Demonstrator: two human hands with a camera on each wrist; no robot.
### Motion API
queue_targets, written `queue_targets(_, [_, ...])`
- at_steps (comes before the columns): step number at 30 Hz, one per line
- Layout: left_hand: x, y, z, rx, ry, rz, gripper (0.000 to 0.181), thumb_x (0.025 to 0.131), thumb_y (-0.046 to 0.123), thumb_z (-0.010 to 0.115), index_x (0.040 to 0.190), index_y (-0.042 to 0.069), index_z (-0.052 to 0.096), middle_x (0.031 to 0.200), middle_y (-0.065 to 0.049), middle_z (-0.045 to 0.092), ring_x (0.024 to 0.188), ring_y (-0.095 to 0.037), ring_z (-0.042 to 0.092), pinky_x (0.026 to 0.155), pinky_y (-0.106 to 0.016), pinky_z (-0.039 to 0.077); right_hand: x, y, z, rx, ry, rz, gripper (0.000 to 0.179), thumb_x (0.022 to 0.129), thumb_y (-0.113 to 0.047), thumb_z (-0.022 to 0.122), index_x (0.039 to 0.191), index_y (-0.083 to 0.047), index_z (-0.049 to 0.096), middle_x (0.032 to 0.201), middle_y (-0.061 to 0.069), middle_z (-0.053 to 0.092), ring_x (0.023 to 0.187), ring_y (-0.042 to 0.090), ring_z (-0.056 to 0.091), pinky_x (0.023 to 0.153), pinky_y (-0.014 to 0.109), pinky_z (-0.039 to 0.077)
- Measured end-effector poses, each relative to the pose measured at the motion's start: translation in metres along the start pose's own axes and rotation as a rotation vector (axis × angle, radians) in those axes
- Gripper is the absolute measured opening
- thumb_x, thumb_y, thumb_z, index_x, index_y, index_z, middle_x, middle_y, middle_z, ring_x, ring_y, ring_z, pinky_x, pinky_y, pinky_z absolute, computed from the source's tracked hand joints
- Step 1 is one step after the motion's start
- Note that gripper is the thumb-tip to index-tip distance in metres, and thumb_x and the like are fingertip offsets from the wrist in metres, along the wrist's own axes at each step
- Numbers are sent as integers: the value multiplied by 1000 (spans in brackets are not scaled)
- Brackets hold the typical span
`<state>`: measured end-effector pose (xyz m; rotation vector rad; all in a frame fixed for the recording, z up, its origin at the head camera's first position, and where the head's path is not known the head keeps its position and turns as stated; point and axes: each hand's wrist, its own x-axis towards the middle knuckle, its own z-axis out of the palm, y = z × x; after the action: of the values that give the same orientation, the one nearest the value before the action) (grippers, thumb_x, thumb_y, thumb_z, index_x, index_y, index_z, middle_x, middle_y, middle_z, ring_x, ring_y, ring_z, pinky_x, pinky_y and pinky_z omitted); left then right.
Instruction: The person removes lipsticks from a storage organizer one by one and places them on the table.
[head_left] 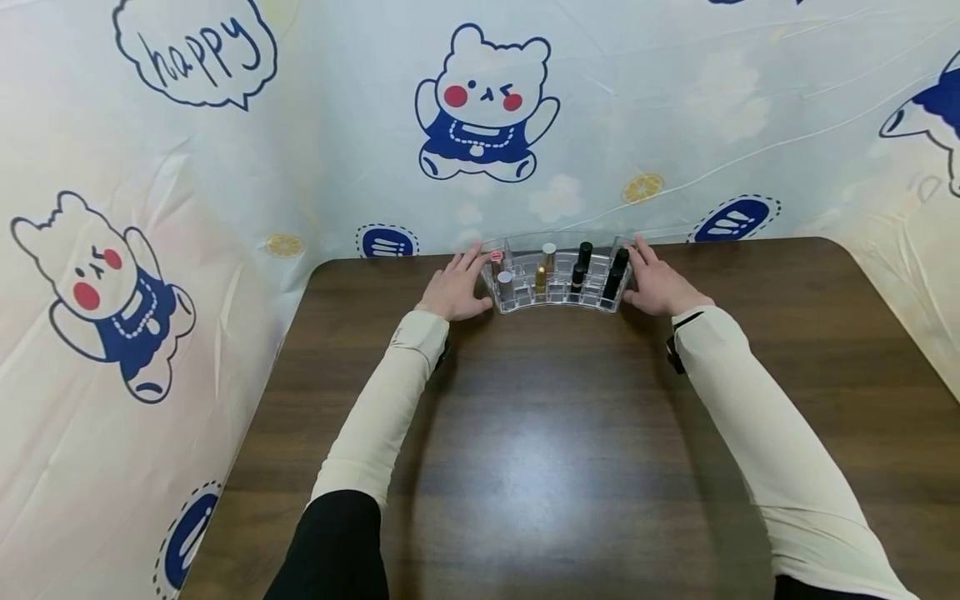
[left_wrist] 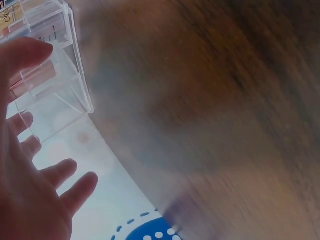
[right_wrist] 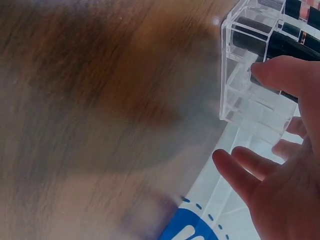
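Observation:
A clear acrylic lipstick organizer [head_left: 555, 297] with a curved front stands at the table's far edge. Several lipsticks are upright in its slots: a red-topped tube [head_left: 497, 262], a gold one [head_left: 541, 278], and black ones such as this lipstick [head_left: 577, 277]. My left hand [head_left: 459, 287] is at its left end, fingers spread, thumb by the front corner. At the opposite end is my right hand [head_left: 660, 282], its fingers also extended. In both wrist views the thumbs lie close against the clear walls [right_wrist: 235, 102]; whether they press cannot be told.
A dark wood-grain table [head_left: 525, 433] spreads in front of the organizer. Behind it and to the sides hangs a pale cloth [head_left: 360, 125] printed with cartoon bears, directly behind the table's far edge.

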<state>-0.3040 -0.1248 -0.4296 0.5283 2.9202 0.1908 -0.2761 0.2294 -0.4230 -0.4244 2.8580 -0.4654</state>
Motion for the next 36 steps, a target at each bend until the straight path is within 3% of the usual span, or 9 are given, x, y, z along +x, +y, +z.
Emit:
queue_targets(19, [-7, -2, 5, -19, 1, 24, 91, 81, 60, 61, 153, 18, 24, 165, -4, 0, 149, -36, 16, 114, -58, 27, -5, -7, 0, 30, -65, 44, 100, 86, -26, 70, 153, 3, 2, 160, 21, -15, 141, 53, 17, 111, 62, 24])
queue_targets(26, [-14, -3, 6, 6, 23, 48, 90, 79, 64, 61, 149, 17, 30, 165, -6, 2, 149, -31, 18, 112, -58, 30, -8, -10, 2, 18, -71, 40, 102, 85, -31, 71, 153, 4, 3, 160, 21, -15, 142, 52, 16, 111, 62, 25])
queue_targets(36, [-24, 2, 3, 19, 17, 32, 90, 78, 66, 61, 146, 14, 33, 164, -8, 5, 147, -28, 23, 113, -55, 30, -14, -14, 7, 2, -43, 30, 101, 86, -34, 71, 152, 6, 6, 160, 23, -11, 141, 52, 19, 111, 61, 26])
